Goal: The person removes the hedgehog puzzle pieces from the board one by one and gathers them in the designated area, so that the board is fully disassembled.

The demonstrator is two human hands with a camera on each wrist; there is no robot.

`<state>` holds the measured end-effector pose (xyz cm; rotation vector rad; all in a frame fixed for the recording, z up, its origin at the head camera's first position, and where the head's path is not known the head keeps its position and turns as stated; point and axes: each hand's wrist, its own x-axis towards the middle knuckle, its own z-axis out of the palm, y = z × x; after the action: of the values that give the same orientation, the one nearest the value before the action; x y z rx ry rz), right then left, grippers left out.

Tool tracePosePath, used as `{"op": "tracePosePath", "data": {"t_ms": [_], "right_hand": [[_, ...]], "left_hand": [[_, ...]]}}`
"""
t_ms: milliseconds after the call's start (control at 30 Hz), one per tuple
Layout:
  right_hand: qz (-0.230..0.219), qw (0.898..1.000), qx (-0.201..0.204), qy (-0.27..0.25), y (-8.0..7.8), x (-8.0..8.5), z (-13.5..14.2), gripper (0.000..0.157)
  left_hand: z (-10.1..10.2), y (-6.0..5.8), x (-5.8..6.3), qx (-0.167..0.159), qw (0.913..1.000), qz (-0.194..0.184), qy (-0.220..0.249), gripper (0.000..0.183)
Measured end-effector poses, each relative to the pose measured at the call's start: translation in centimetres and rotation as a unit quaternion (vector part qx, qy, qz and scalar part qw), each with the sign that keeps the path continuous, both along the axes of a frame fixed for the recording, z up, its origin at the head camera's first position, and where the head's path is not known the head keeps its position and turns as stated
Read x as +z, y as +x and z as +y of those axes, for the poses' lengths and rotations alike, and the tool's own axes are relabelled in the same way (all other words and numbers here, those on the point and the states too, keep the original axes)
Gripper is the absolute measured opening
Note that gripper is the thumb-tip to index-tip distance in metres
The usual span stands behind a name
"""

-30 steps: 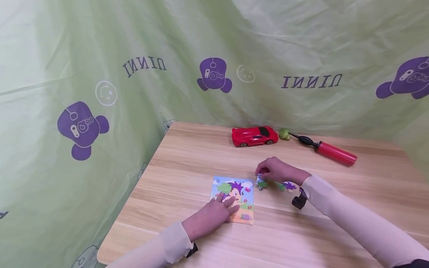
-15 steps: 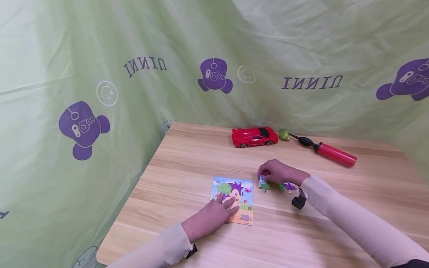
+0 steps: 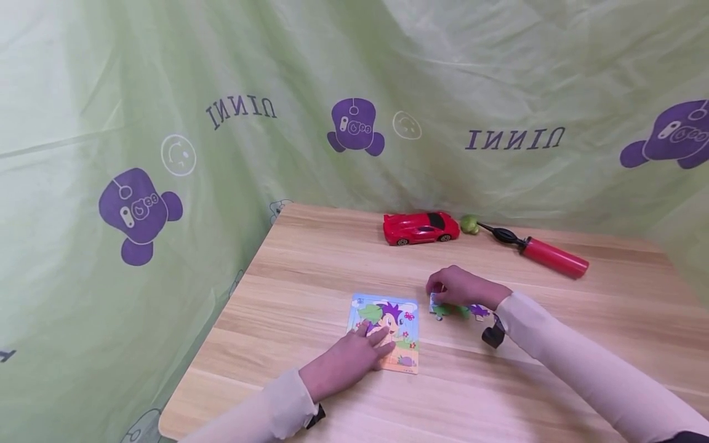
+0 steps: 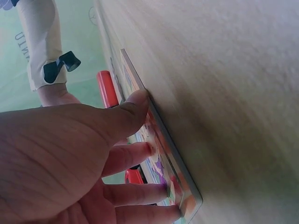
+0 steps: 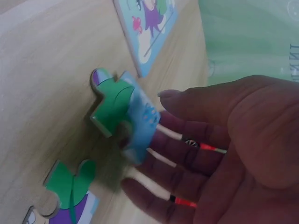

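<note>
My left hand (image 3: 346, 364) rests on a square picture puzzle board (image 3: 407, 344) showing a purple-haired cartoon figure. In the left wrist view its fingers lie spread across the picture, and the thumb touches the near edge of the board (image 4: 175, 156). To the right of the board, my right hand (image 3: 462, 287) holds a blue and green puzzle piece (image 5: 140, 116) by its blue side. That piece looks tilted, with a shadow under it. Beside it on the table lie joined-looking green and purple puzzle pieces (image 5: 70, 186), partly hidden by the right hand in the head view.
At the back of the wooden table (image 3: 310, 258) stands a red toy car (image 3: 418, 229). Right of it are a small green object (image 3: 469, 224) and a red hand pump (image 3: 554, 257) with a black nozzle. A green printed curtain (image 3: 288, 123) hangs behind.
The right hand has shifted slightly to the right with the blue and green puzzle piece, closer to the other pieces. The left hand stays on the puzzle board.
</note>
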<state>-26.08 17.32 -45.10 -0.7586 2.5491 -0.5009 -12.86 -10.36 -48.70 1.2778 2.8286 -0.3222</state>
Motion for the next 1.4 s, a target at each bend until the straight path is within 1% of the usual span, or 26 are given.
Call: {"op": "tracePosePath", "data": {"t_ms": [167,233,300,367,500,567,633,733,867,967,1067,1133,1200,1300,1333,1400], "right_hand": [[0.031,0.999,-0.017,0.010,0.2,0.3,-0.4,0.019],[0.048,0.999,-0.015,0.007,0.5,0.4,-0.9,0.017],[0.069,0.998,-0.001,-0.005,1.0,0.3,-1.6,0.013],[0.087,0.996,0.024,-0.022,1.6,0.1,-2.5,0.010],[0.117,0.989,0.074,-0.052,3.1,-0.9,-4.5,0.011],[0.120,0.988,0.080,-0.051,3.9,-1.3,-5.4,0.013],[0.122,0.989,0.072,-0.039,4.8,-1.7,-6.2,0.013],[0.136,0.990,0.043,-0.005,6.0,-2.0,-7.0,0.012],[0.149,0.989,0.011,0.020,6.9,-2.3,-7.7,0.012],[0.136,0.990,0.000,0.031,7.3,-2.4,-8.0,0.018],[0.120,0.992,-0.001,0.036,7.3,-2.4,-8.0,0.025],[0.105,0.994,-0.004,0.032,7.1,-2.6,-8.0,0.029],[0.083,0.996,-0.013,0.022,6.8,-2.6,-8.0,0.030],[0.053,0.998,-0.026,0.010,6.4,-2.8,-8.0,0.028],[0.047,0.998,-0.029,0.006,6.2,-2.8,-8.0,0.026],[0.038,0.999,-0.030,-0.003,6.0,-2.8,-8.0,0.024]], "left_hand": [[-0.1,-0.2,0.0,-0.014,0.9996,0.026,0.000,0.046],[-0.1,-0.2,-0.1,-0.015,0.9994,0.031,-0.001,0.046],[-0.1,-0.2,-0.1,-0.016,0.9993,0.033,-0.007,0.046],[-0.1,-0.2,-0.1,-0.012,0.9995,0.029,-0.009,0.047],[-0.2,-0.2,-0.1,-0.006,0.9997,0.022,-0.005,0.047],[-0.2,-0.2,-0.2,-0.011,0.9995,0.030,-0.003,0.046],[-0.2,-0.3,-0.3,-0.021,0.9989,0.042,-0.002,0.045],[-0.2,-0.4,-0.4,-0.028,0.9982,0.053,0.001,0.043],[-0.2,-0.4,-0.4,-0.024,0.9984,0.050,0.009,0.043],[-0.2,-0.4,-0.4,-0.024,0.9984,0.051,0.006,0.043],[-0.2,-0.3,-0.5,-0.028,0.9981,0.055,-0.004,0.043],[-0.2,-0.2,-0.4,-0.027,0.9985,0.047,-0.010,0.040],[-0.1,-0.1,-0.4,-0.024,0.9989,0.035,-0.018,0.041],[0.1,0.0,-0.2,-0.015,0.9993,0.011,-0.031,0.049],[0.1,0.0,-0.1,-0.014,0.9992,0.008,-0.037,0.052],[0.1,0.0,0.0,-0.015,0.9986,0.015,-0.047,0.052]]}}
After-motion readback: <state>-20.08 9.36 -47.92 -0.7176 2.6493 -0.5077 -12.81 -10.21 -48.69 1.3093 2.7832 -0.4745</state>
